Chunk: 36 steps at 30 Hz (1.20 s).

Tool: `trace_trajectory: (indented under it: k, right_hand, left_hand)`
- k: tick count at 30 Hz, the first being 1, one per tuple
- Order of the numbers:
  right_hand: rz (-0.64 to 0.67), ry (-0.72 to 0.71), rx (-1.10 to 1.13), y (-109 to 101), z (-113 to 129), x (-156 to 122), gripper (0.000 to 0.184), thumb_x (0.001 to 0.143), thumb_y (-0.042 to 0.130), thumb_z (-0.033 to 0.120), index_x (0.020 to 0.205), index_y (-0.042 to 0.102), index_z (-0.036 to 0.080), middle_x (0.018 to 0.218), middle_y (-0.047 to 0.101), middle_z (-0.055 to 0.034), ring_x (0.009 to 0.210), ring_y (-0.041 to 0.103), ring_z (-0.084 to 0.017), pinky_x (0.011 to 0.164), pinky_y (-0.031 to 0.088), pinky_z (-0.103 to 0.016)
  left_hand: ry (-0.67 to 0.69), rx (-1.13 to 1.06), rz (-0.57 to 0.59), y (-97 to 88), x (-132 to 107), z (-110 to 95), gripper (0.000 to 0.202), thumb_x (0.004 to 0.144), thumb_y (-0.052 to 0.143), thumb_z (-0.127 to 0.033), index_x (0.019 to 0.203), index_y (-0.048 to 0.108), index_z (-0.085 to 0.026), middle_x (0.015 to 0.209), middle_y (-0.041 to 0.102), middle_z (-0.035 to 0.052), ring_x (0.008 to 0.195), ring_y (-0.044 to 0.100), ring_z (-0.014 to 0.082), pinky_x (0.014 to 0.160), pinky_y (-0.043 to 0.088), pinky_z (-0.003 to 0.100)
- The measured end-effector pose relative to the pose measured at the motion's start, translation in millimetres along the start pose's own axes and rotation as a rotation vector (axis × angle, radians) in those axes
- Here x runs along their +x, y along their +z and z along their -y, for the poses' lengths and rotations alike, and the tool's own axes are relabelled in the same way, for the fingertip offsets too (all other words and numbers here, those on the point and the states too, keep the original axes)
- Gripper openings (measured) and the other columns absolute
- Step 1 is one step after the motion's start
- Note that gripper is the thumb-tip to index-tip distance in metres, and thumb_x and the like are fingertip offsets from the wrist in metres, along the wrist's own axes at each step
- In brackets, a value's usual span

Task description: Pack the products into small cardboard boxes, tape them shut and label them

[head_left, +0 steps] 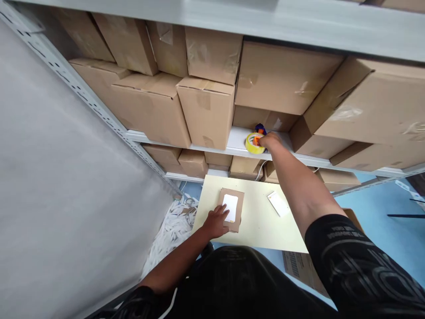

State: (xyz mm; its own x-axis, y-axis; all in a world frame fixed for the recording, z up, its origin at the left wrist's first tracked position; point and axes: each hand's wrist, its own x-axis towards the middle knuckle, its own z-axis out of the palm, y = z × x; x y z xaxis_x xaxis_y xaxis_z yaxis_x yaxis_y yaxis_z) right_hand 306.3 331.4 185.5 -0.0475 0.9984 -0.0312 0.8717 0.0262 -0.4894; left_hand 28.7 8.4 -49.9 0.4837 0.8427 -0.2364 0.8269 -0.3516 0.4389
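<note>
On the table lies a small flat cardboard box (238, 225) with a white label (231, 207) on its top. My left hand (216, 221) rests on its left side, fingers spread over the label's edge. My right hand (270, 141) reaches to the shelf and is closed around a tape dispenser (260, 129), blue and orange, carrying a yellow roll of tape (251, 148). The fingers partly hide the dispenser's handle. Whether the dispenser still touches the shelf, I cannot tell.
A metal shelf (239, 137) full of cardboard boxes (206, 110) stands in front of me. On the pale table (255, 230) lies a stack of white labels (278, 204). White paper strips (162, 239) cover the floor at left, beside a grey wall (66, 177).
</note>
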Motion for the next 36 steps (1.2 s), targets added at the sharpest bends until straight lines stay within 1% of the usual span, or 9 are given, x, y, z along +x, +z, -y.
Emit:
trace_trajectory:
  k: [4, 8, 10, 13, 16, 21, 26, 30, 36]
  right_hand:
    - [0.068, 0.084, -0.043, 3.3, -19.9, -2.8, 0.051, 0.092, 0.051, 0.061, 0.122, 0.066, 0.023, 0.101, 0.07, -0.0166, 0.115, 0.062, -0.048, 0.09, 0.05, -0.062]
    - [0.081, 0.32, 0.12, 37.3, -43.5, -115.0, 0.056, 0.096, 0.037, 0.063, 0.129, 0.062, 0.026, 0.126, 0.069, -0.0154, 0.133, 0.053, -0.04, 0.101, 0.048, -0.051]
    - [0.163, 0.5, 0.292, 81.2, -48.6, -201.0, 0.057, 0.099, 0.026, 0.062, 0.123, 0.063, 0.026, 0.121, 0.072, -0.0155, 0.122, 0.062, -0.035, 0.094, 0.053, -0.048]
    - [0.394, 0.632, 0.391, 167.8, -50.5, -317.6, 0.052, 0.094, 0.041, 0.066, 0.091, 0.069, 0.022, 0.083, 0.075, -0.0155, 0.077, 0.072, -0.032, 0.069, 0.058, -0.045]
    - [0.71, 0.818, 0.764, 242.5, -56.1, -377.3, 0.058, 0.094, 0.042, 0.071, 0.091, 0.066, 0.019, 0.085, 0.075, -0.0136, 0.077, 0.073, -0.026, 0.075, 0.058, -0.04]
    - [0.595, 1.016, 1.131, 277.9, -79.6, -360.3, 0.057, 0.102, 0.024, 0.065, 0.122, 0.052, 0.02, 0.099, 0.074, -0.0128, 0.083, 0.075, -0.023, 0.078, 0.058, -0.038]
    - [0.414, 0.864, 0.778, 245.7, -103.0, -309.8, 0.052, 0.101, 0.029, 0.06, 0.116, 0.056, 0.018, 0.11, 0.071, -0.0145, 0.09, 0.073, -0.021, 0.076, 0.057, -0.032]
    - [0.322, 0.659, 0.427, 224.3, -121.6, -281.9, 0.054, 0.101, 0.028, 0.062, 0.115, 0.06, 0.021, 0.119, 0.07, -0.0116, 0.107, 0.068, -0.023, 0.083, 0.053, -0.031]
    - [0.39, 0.667, 0.311, 215.5, -127.0, -261.6, 0.068, 0.101, 0.016, 0.063, 0.107, 0.065, 0.015, 0.112, 0.072, -0.0161, 0.099, 0.07, -0.026, 0.075, 0.053, -0.033]
  left_hand:
    - [0.016, -0.131, -0.05, -6.4, 1.1, 11.9, 0.064, 0.082, 0.071, -0.043, 0.142, 0.061, -0.023, 0.161, 0.044, 0.0101, 0.148, 0.04, 0.0318, 0.117, 0.041, 0.046]
    - [0.026, -0.161, -0.096, -30.0, 29.8, 30.0, 0.05, 0.09, 0.061, -0.035, 0.137, 0.065, -0.019, 0.151, 0.056, 0.0104, 0.135, 0.055, 0.0278, 0.117, 0.042, 0.042]
    - [0.021, -0.128, -0.149, -43.2, 56.2, 38.0, 0.049, 0.091, 0.057, -0.03, 0.139, 0.063, -0.02, 0.152, 0.055, 0.0096, 0.138, 0.052, 0.0273, 0.118, 0.04, 0.043]
    - [0.006, -0.088, -0.14, -53.9, 99.2, 45.4, 0.059, 0.089, 0.057, -0.026, 0.148, 0.053, -0.016, 0.158, 0.047, 0.0122, 0.148, 0.04, 0.0285, 0.122, 0.033, 0.043]
    - [-0.048, -0.121, -0.044, -50.5, 127.4, 47.9, 0.058, 0.09, 0.056, -0.025, 0.146, 0.053, -0.011, 0.151, 0.054, 0.0161, 0.143, 0.046, 0.0279, 0.118, 0.037, 0.038]
    - [-0.138, -0.123, -0.025, -33.9, 115.6, 46.6, 0.044, 0.097, 0.048, -0.031, 0.137, 0.056, -0.013, 0.136, 0.063, 0.0157, 0.128, 0.058, 0.0261, 0.106, 0.045, 0.035]
    - [-0.388, -0.095, -0.086, -19.4, 59.8, 33.6, 0.033, 0.1, 0.044, -0.038, 0.114, 0.061, -0.013, 0.117, 0.066, 0.0181, 0.112, 0.064, 0.0282, 0.093, 0.048, 0.037]
    - [-0.44, -0.219, 0.078, -10.0, 31.3, 17.2, 0.036, 0.097, 0.049, -0.055, 0.093, 0.06, -0.02, 0.097, 0.071, 0.013, 0.095, 0.069, 0.0288, 0.08, 0.049, 0.036]
    - [-0.625, -0.418, 0.035, -15.8, 72.9, 11.5, 0.051, 0.1, 0.03, -0.06, 0.093, 0.06, -0.02, 0.103, 0.073, 0.0169, 0.098, 0.071, 0.0323, 0.077, 0.05, 0.039]
